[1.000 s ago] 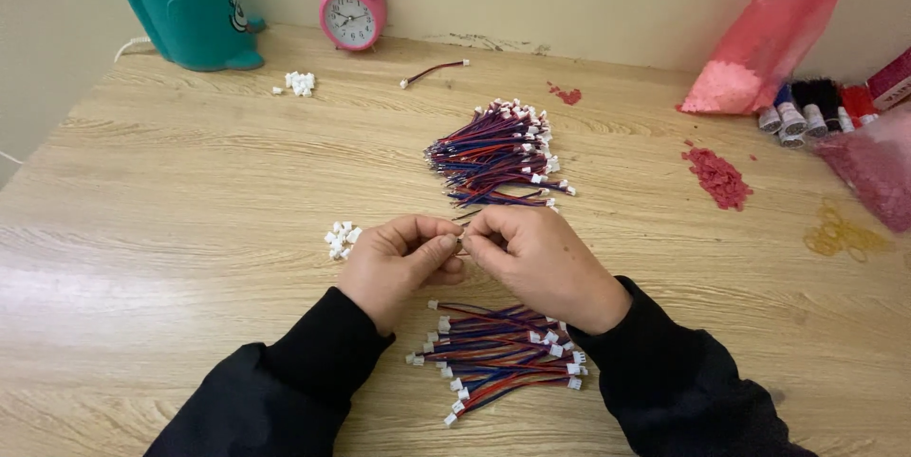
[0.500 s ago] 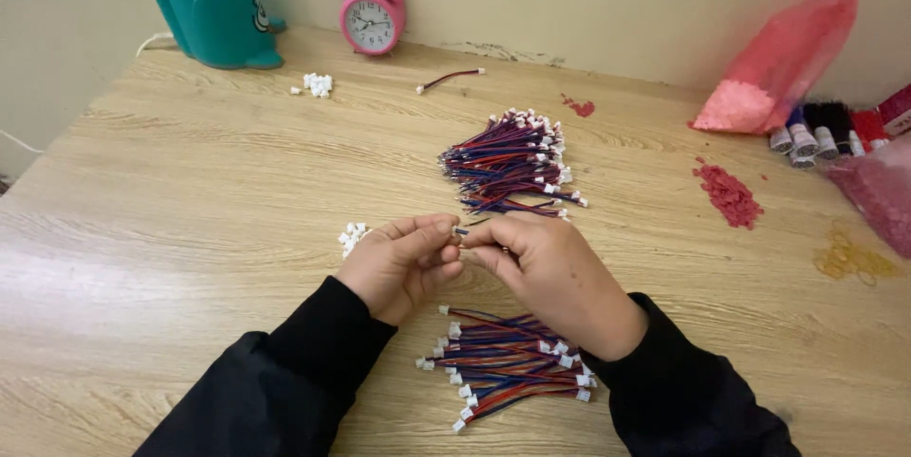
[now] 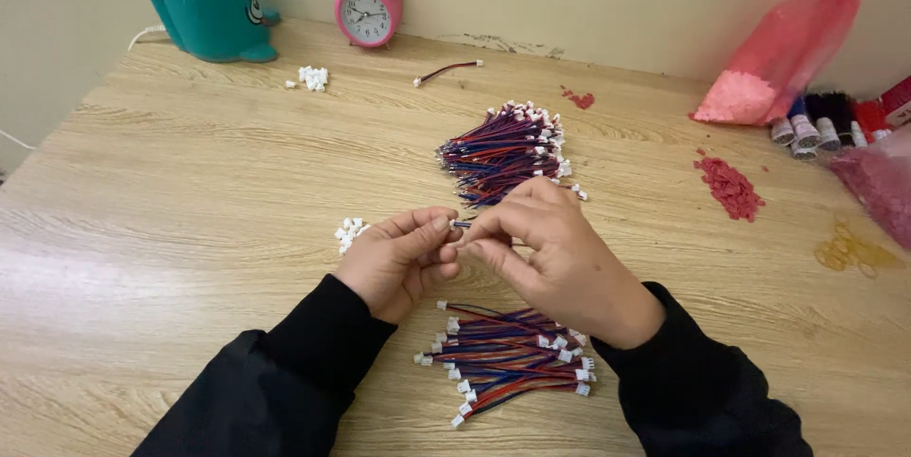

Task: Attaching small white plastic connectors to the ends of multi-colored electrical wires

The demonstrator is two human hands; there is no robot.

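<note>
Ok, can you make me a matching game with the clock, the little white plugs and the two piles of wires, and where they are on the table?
Things:
1. pink alarm clock
2. small heap of white plugs
3. far wire pile
4. near wire pile

Places:
A. between the two black sleeves, closest to the camera
B. just beyond the right hand
C. at the back of the table by the wall, next to the teal holder
D. right beside the left hand

Pairs: 1-C, 2-D, 3-B, 4-A
</note>
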